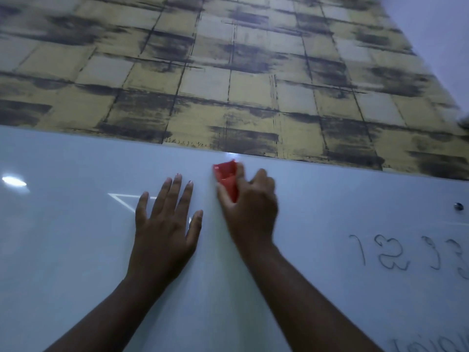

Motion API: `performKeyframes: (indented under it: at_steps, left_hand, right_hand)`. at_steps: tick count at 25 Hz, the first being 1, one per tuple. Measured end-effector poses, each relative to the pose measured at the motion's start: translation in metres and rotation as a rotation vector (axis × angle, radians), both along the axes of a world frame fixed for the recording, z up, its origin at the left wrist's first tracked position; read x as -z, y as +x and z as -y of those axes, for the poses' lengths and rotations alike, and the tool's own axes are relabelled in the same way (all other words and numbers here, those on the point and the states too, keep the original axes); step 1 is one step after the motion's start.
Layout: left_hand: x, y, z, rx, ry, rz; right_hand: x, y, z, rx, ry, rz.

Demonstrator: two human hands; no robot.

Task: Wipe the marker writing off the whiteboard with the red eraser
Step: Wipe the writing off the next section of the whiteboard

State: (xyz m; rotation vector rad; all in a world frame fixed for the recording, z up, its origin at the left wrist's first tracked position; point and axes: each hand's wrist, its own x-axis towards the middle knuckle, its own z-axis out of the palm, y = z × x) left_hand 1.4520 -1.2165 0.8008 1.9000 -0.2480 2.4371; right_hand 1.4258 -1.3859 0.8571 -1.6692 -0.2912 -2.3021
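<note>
The whiteboard [76,250] fills the lower half of the head view. My right hand [251,209] grips the red eraser [227,177] and presses it against the board just under its top edge, near the middle; the hand looks blurred. My left hand [165,224] lies flat on the board with fingers spread, a little left of the eraser. Dark marker writing [406,252] stands at the right of the board, and more marker writing [431,348] shows at the bottom right corner. The board around the hands shows no marks.
Above the board runs a wall with yellow and black checked wallpaper [228,72]. A small round magnet or screw [458,206] sits at the board's right edge. A lamp reflection [14,181] and a white triangular glare [124,200] show on the board's left.
</note>
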Motion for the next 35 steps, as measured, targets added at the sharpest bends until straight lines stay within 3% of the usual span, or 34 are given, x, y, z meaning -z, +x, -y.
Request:
performKeyframes:
  at_steps: [3, 7, 12, 20, 30, 35]
  left_hand:
    - [-0.002, 0.001, -0.002, -0.031, 0.027, 0.019]
    - [0.002, -0.002, -0.005, 0.014, 0.013, -0.001]
    - [0.006, -0.005, -0.007, 0.030, 0.003, -0.004]
    - [0.017, -0.017, -0.003, 0.001, -0.025, -0.071]
    - [0.033, -0.053, 0.118, 0.029, 0.186, -0.052]
    - [0.058, -0.022, 0.173, 0.038, 0.132, -0.130]
  right_hand:
    - [0.000, -0.005, -0.040, -0.034, -0.142, 0.027]
    - [-0.024, -0.005, -0.015, 0.072, -0.202, 0.011]
    - [-0.048, -0.004, 0.075, 0.065, 0.067, -0.051]
    - [-0.021, -0.002, 0.225, 0.153, 0.272, -0.087]
    - [-0.013, -0.005, 0.309, 0.172, 0.232, -0.162]
    - [0.029, 0.000, 0.310, 0.101, 0.206, -0.135]
